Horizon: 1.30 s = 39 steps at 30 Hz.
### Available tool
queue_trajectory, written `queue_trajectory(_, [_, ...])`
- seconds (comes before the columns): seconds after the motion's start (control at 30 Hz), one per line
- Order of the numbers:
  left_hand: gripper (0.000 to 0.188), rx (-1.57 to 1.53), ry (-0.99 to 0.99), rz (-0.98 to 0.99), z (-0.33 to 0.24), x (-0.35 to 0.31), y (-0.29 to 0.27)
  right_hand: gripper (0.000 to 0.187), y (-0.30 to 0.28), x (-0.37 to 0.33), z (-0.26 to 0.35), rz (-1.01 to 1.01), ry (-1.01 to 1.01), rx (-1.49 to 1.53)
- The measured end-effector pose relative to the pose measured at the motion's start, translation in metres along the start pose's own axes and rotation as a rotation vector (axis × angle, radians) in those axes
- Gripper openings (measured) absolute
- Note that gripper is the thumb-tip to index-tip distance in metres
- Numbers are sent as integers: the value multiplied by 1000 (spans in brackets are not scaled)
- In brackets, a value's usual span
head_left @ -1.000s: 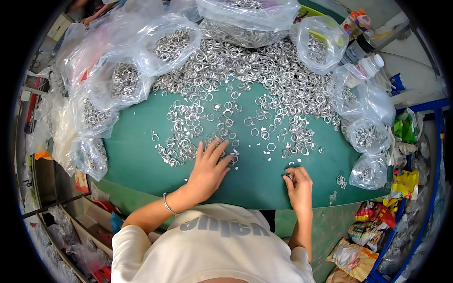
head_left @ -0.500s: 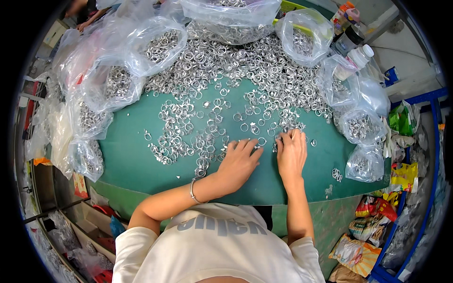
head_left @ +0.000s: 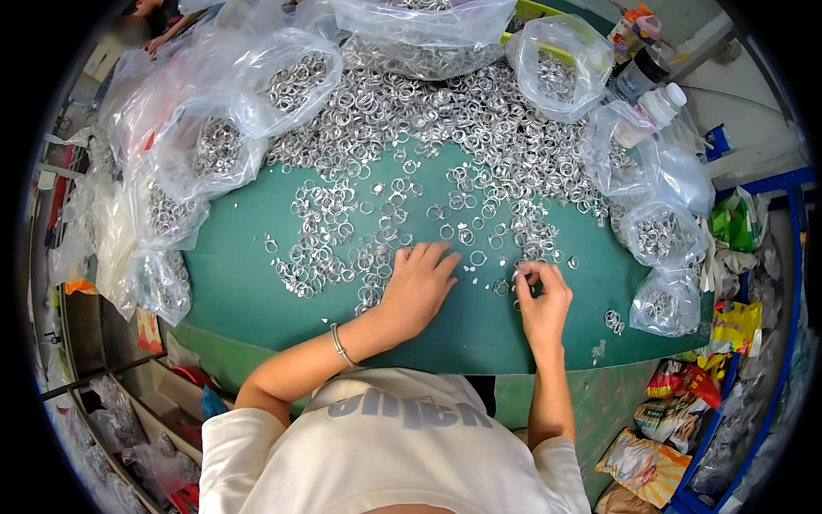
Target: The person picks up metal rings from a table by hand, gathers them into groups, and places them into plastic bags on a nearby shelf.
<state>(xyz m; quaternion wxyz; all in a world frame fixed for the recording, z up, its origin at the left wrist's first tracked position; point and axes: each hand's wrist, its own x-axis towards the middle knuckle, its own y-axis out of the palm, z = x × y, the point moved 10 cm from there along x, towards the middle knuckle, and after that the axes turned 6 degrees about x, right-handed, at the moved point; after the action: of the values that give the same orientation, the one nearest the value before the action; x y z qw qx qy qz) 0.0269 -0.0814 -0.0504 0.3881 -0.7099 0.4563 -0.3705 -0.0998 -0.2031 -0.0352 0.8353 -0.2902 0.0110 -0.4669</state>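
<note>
My left hand (head_left: 417,289) rests over the green tabletop (head_left: 462,334) with its fingers spread at the edge of a loose patch of silver rings (head_left: 330,236). Nothing shows in its grasp. My right hand (head_left: 546,307) is pinched, thumb against index finger, on a small shiny piece that looks like a silver ring (head_left: 518,273); the fingers partly cover it. Between the two hands lie a few single rings and small pale bits. Beyond them a large heap of silver rings (head_left: 411,111) spreads across the far part of the table.
Clear plastic bags of rings line the left, with an open bag (head_left: 287,81) among them. More bags (head_left: 659,236) stand along the right. A white bottle (head_left: 661,104) stands at the far right. Blue shelving (head_left: 792,257) with colourful packets flanks the table. Another person (head_left: 163,21) is at far left.
My right hand has drawn back slightly toward me and turned, its thumb and index finger showing in a pinch. My left hand has shifted a little left, and pale bits lie exposed between the hands.
</note>
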Motion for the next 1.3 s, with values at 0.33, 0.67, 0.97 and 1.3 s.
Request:
queue_trajectory(0.33, [40,-55,76,64,-20,10,14,14,-40,-25,-28,105,184,-102])
queue_trajectory(0.67, [37,-45,274,112,-61,14,54,27,-15,-30,-7,214,33,-168])
queue_trajectory(0.97, [43,-55,290,-60,-51,45,25,16,-29,-36,-31,200,176,-132])
queue_trajectory(1.3, [40,125,389,57,-44,76,58,14,-65,-28,-39,-1,135,-372])
